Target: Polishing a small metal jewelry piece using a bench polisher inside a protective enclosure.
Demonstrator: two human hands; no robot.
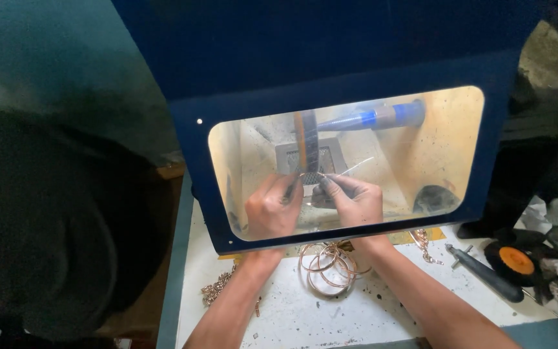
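bench (pixel 305 317): white, pretty grubby
bangles (pixel 328 264): loose copper-coloured pile between the forearms
left hand (pixel 271 208): behind the window (pixel 421 161), fingers pinched shut on a small piece (pixel 309 177)
right hand (pixel 351 200): pinching the same piece
wheel (pixel 307 141): piece sits right at its lower edge

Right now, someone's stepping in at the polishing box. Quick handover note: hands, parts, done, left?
Left hand: inside the hood behind the clear window, pinching a small metal piece from the left.
Right hand: pinching the same piece from the right.
The piece sits against the lower edge of the buffing wheel on the blue spindle.
Outside the hood, on the white bench: a pile of copper-coloured bangles, chains at left and right, a black-handled tool.
Done: cannot tell which pieces are finished.
Left: the piece in hand is at the wheel; the bangles wait outside.
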